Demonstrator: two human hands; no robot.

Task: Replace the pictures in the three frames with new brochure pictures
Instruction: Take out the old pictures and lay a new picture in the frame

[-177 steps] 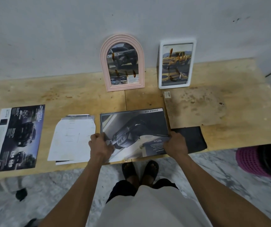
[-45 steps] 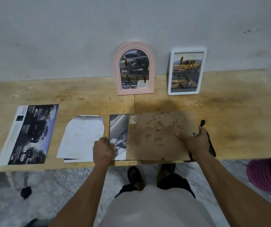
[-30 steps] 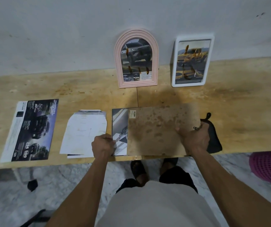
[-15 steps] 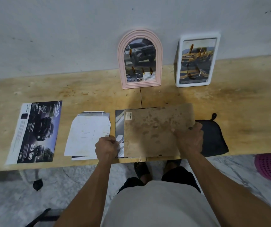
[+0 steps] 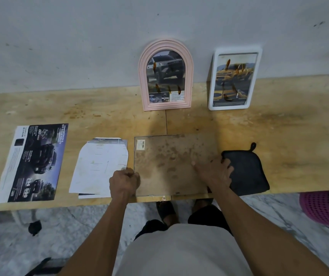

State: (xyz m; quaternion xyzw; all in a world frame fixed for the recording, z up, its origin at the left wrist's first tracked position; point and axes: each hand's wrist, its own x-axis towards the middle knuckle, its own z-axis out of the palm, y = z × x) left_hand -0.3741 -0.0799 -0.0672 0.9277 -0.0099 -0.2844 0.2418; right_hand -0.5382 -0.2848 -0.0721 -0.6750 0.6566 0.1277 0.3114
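At lower centre our left hand (image 5: 124, 181) pinches the left edge of the brown backing board (image 5: 171, 164), while our right hand (image 5: 214, 172) lies flat and open on its right side. The board sits on the wooden table (image 5: 108, 116). A black cloth (image 5: 247, 170) touches its right edge; cut brochure sheets (image 5: 100, 166) lie just left. A dark brochure (image 5: 34, 162) lies far left. The pink arched frame (image 5: 165, 74) and white frame (image 5: 234, 80) lean against the wall at upper centre.

Looks like a bare utility room or home workspace: a stained raw plywood tabletop (image 5: 100, 108) across the middle, pushed against a scuffed, plain grey wall (image 5: 80, 36) up top, with marble-pattern floor tiles (image 5: 4, 246) at the bottom left.
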